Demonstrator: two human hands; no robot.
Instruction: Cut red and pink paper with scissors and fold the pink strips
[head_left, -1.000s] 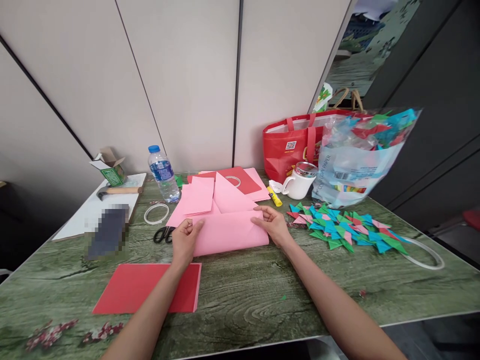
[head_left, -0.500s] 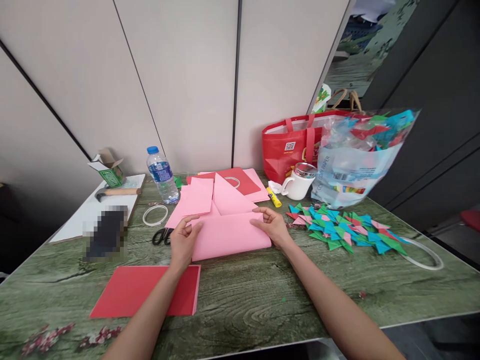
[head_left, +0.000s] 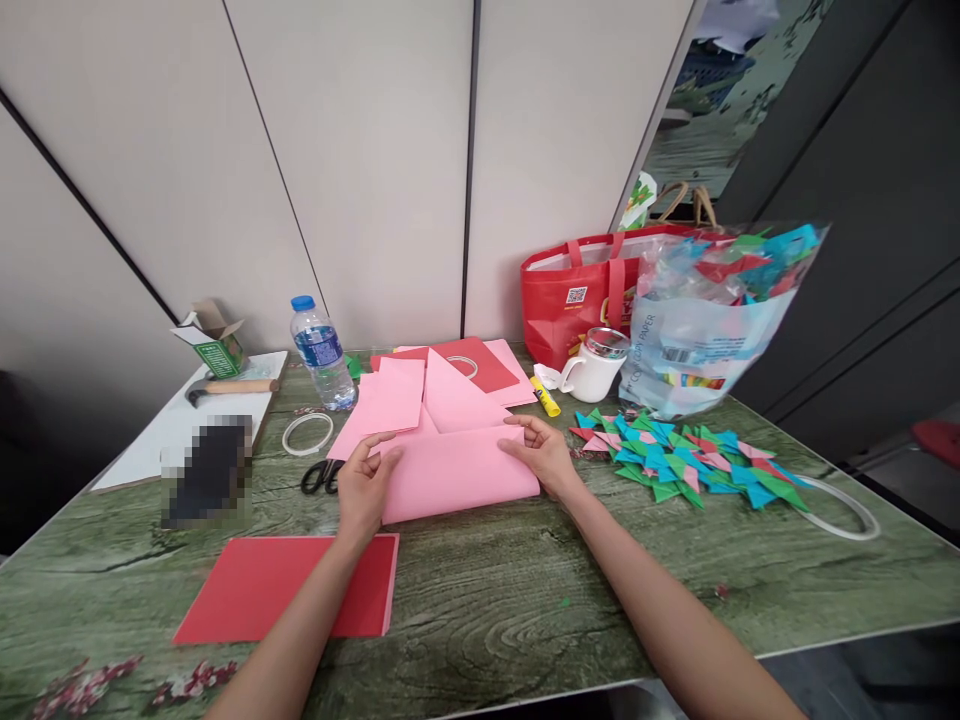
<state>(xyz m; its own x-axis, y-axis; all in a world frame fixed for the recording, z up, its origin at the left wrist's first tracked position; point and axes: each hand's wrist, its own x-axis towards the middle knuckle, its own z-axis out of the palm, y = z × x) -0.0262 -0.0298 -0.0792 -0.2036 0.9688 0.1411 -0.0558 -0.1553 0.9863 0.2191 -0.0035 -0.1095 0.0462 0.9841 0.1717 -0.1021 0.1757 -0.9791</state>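
Note:
A folded pink sheet of paper (head_left: 454, 472) lies on the green wood-grain table (head_left: 525, 590) in front of me. My left hand (head_left: 365, 487) pinches its left edge, thumb on top. My right hand (head_left: 541, 452) grips its right edge, fingers curled over the top corner. Behind the sheet lie more pink sheets (head_left: 442, 395) and a red sheet (head_left: 487, 362). A red card (head_left: 285, 588) lies flat by my left forearm.
Scissors (head_left: 322, 476), a tape ring (head_left: 307, 433), a water bottle (head_left: 324, 352), a hammer (head_left: 225, 387) and a small green box (head_left: 214, 340) sit left. A mug (head_left: 596, 366), glue stick (head_left: 547, 396), red bag (head_left: 577, 295), plastic bag (head_left: 701, 320) and folded paper triangles (head_left: 682, 458) sit right.
Both hands have stayed on the pink sheet; its near edge has shifted slightly toward me. The view has drifted a little.

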